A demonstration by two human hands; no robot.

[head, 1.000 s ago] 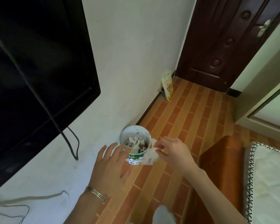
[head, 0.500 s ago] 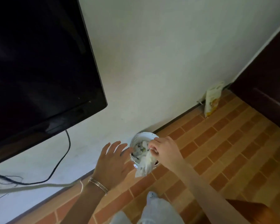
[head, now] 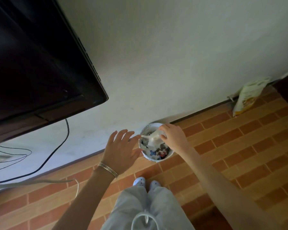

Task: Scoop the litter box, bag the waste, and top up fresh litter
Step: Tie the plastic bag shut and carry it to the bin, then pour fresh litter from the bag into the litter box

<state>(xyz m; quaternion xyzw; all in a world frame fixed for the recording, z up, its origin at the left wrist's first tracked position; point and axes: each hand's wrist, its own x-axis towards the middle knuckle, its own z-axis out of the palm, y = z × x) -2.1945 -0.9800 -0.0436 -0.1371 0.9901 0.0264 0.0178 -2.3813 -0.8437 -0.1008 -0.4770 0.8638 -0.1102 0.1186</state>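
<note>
Below, a left hand point(head: 121, 151) with spread fingers, its grip released, hovers just beside a small round white waste tub point(head: 154, 159) on the brick-patterned floor point(head: 223, 146); the right hand point(head: 173, 136) pinches a crumpled white wad point(head: 154, 138) over it.

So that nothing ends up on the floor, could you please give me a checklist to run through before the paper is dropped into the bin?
1. Grip of the right hand on the paper: pinched, ok.
2. Paper above the open bin: ok.
3. Bin upright on the floor by the wall: ok.
4. Room left in the bin: scraps piled inside, cannot tell.
5. Free left hand open beside the bin: ok.
</note>
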